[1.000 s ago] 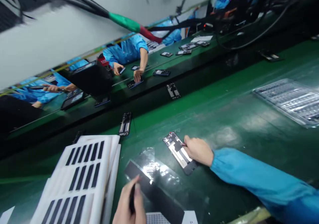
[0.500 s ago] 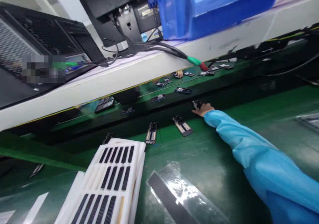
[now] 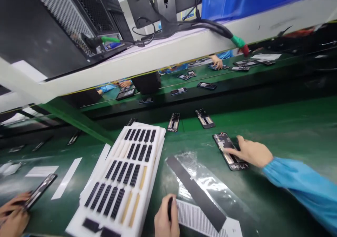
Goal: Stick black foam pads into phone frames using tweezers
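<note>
My right hand [image 3: 251, 153], in a blue sleeve, grips an opened phone [image 3: 222, 138] lying on the green bench, with one finger stretched across its face. The phone's dark inner parts face up. Near the bottom edge, my left hand [image 3: 165, 217] pinches a small black strip [image 3: 170, 209] between thumb and finger. Beside that hand lies a striped white sheet [image 3: 193, 214], partly under a dark grey strip [image 3: 196, 193] and clear film. To the left stands a stack of white foam trays [image 3: 161, 138] with black strips [image 3: 118, 203] in its slots.
Two opened phones [image 3: 173, 122] [image 3: 204, 118] lie along the back of the bench. Beyond are more phones [image 3: 206, 85] and another person's hand [image 3: 217, 62]. A co-worker's hands [image 3: 17, 209] hold a phone at far left. A white shelf [image 3: 158, 56] crosses above.
My right hand has come nearer me from the back of the bench with the phone. My left hand has entered view with the black strip. The view has shifted left.
</note>
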A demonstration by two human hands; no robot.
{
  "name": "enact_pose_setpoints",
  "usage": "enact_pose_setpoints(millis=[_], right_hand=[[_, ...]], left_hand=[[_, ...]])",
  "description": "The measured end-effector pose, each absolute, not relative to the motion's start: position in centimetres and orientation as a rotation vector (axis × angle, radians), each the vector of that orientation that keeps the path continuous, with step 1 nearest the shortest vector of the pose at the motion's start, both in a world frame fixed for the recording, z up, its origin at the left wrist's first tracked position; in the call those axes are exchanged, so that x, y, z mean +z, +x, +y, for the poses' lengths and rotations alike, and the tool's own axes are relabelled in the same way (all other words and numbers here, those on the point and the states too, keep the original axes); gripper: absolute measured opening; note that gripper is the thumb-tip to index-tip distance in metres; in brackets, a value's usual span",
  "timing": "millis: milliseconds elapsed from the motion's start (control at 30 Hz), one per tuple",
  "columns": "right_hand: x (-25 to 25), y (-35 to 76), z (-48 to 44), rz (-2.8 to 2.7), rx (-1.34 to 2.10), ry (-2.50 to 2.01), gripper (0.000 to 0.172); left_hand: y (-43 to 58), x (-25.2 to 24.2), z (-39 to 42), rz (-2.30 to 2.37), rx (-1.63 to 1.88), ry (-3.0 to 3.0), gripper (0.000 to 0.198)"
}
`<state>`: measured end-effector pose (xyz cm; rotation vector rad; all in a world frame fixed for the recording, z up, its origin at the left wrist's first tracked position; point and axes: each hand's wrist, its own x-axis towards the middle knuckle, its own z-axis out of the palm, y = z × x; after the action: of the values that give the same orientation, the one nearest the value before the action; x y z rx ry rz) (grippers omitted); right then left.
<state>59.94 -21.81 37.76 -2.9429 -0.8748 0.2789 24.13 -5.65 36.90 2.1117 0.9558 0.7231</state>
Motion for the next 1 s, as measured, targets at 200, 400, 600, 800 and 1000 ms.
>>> enact_pose_setpoints(millis=[200,400,600,800,1000], right_hand=[[41.9,57.2,-18.3,-0.756,0.631,-2.001,0.077],[39.3,51.5,-9.7,-0.622,0.830,-1.543,0.076],[36.3,51.1,-4.5,-0.698,0.834,-1.482,0.056],[34.7,51.2,-3.1,-0.793,0.793,-1.501,0.062],[34.0,51.1,-3.1,-0.828,0.780,-1.545,0.061]], left_hand=[[22.4,38.1,-6.1,0.729,0.543,2.316,0.029],[18.9,37.3,-7.1,0.818,0.422,2.503,0.031],[19.9,36.2,-5.1,1.054,0.205,2.860,0.050],[27.8,37.7,-0.9,0.941,0.114,2.961,0.066],[31.8,37.5,1.2,0.828,0.009,2.964,0.068]])
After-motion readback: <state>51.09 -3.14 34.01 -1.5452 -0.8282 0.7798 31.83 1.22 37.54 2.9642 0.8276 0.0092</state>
